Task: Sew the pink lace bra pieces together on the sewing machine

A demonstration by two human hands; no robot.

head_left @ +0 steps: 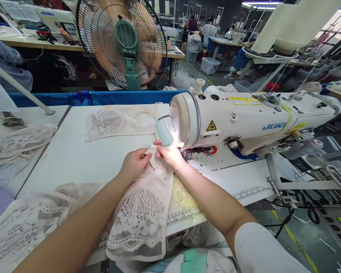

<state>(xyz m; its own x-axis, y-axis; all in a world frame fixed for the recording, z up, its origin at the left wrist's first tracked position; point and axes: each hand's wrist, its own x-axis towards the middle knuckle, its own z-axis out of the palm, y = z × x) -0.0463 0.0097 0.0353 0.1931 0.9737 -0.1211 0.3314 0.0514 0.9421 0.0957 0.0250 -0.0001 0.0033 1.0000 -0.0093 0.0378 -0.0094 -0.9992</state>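
Observation:
A pale pink lace garment piece drapes over the front edge of the sewing table, its upper end pinched between my hands. My left hand is closed on the fabric's edge. Close beside it, my right hand also grips the fabric, under the bright lamp of the white sewing machine. The machine's needle area is largely hidden behind the light blue guard and my right hand. Another lace piece lies flat behind my hands.
More lace pieces lie at the left front and at the far left. A large fan stands behind the table's blue edge. Thread cones rise at the upper right. A printed ruler runs along the front edge.

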